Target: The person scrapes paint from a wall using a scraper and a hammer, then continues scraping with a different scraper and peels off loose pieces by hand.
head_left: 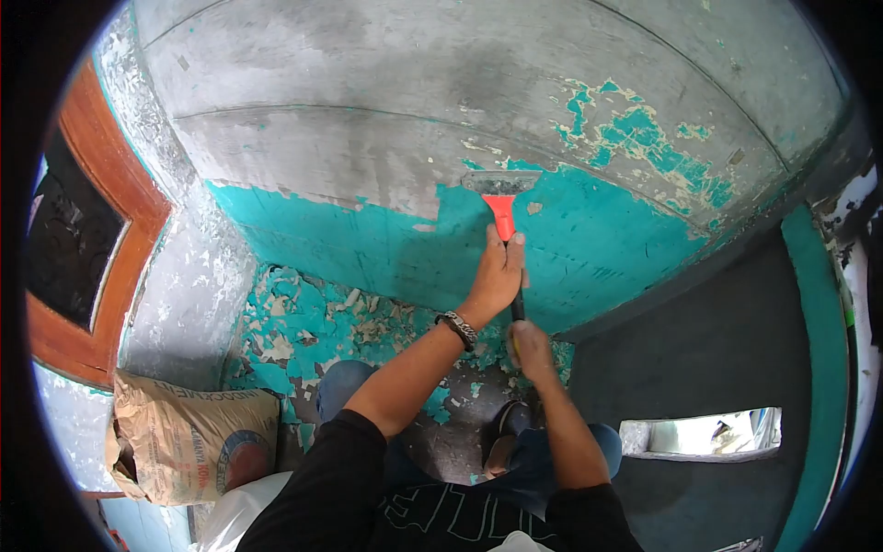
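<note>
Both my hands are closed around one long-handled paint scraper (500,214) with a red neck and a wide flat blade. My left hand (498,269) grips the upper part of the shaft just below the red neck. Lower down, my right hand (531,351) is wrapped round the handle's end. The blade lies against the wall at the upper edge of the turquoise paint (589,248). Above it the wall (322,156) is bare grey, with a ragged patch of leftover turquoise and cream paint (644,138) to the right.
Paint flakes (303,322) cover the floor along the wall's foot. A brown paper sack (198,442) stands at the left, below a wooden-framed window or door (147,212). On the right is a dark panel (681,340) with a bright rectangular opening (704,434). My shoe (510,420) is between the knees.
</note>
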The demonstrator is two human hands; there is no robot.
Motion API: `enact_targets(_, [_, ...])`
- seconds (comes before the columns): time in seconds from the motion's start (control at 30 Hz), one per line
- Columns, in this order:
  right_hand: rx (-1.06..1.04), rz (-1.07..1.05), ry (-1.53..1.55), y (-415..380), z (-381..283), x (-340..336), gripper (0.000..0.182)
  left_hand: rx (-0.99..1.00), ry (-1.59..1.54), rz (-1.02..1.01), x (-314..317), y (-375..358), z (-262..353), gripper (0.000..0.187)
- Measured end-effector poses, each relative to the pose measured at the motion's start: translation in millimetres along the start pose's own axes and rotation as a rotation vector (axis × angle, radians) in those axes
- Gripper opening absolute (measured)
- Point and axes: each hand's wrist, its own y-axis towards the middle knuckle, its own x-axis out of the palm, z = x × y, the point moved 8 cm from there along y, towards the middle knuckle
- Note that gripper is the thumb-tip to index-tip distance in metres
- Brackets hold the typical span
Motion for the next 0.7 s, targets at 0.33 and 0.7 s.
enact_targets(0.33, [-0.143, 0.128, -0.145, -39.8, -19.8, -51.1, 0.035, -0.036, -0.058, -0.127, 29.4, -5.7, -8.5, 0.024])
enact_targets(0.7, [-0.205, 0.254, -0.345, -44.9, -53.8, -78.4, 0.035, -0.058, -0.235, -0.059, 40.5, -2.6, 4.6, 0.024])
